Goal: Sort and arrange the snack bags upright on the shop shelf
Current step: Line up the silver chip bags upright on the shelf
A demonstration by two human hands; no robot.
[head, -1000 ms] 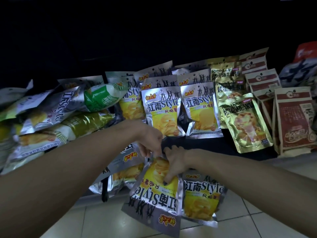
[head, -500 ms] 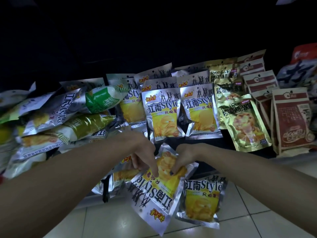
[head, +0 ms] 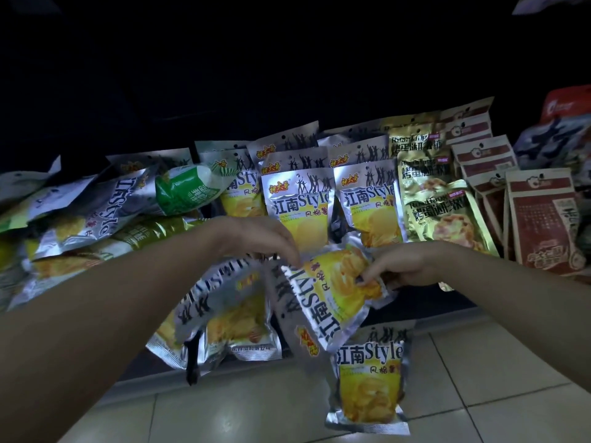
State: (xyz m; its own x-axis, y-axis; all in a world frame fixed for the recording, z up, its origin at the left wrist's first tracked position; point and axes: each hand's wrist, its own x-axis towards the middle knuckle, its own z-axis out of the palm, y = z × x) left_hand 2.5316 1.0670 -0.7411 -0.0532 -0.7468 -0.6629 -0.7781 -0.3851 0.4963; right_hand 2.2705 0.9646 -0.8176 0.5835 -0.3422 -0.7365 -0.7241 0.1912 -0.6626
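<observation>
At the far left of the dark shelf [head: 431, 310], a heap of toppled silver, green and olive foil snack bags [head: 96, 219] lies flat, with a green-and-white pouch [head: 188, 190] resting on top near its right end. Below that heap, several silver-and-yellow chip bags [head: 230, 318] hang over the shelf's front edge toward the pale tiled floor [head: 479, 394]. The left hand [head: 262, 238] reaches in above them, fingers curled down and pinching the upper left edge of an upside-down silver-and-yellow chip bag [head: 326, 302], which tilts over the shelf lip. The right hand [head: 406, 266] pinches the same bag's right side, fingertips [head: 364, 278] pressed into the yellow panel. Beneath it, another silver-and-yellow bag [head: 367, 382] hangs upright in front of the floor; what supports it cannot be told. Behind the hands, upright rows of silver chip bags [head: 300, 199] stand close together. Just to their right stand gold foil pastry bags [head: 441, 215], then red-brown paper pouches [head: 540, 219] at the right end. A strip of bare shelf shows below the right forearm.
</observation>
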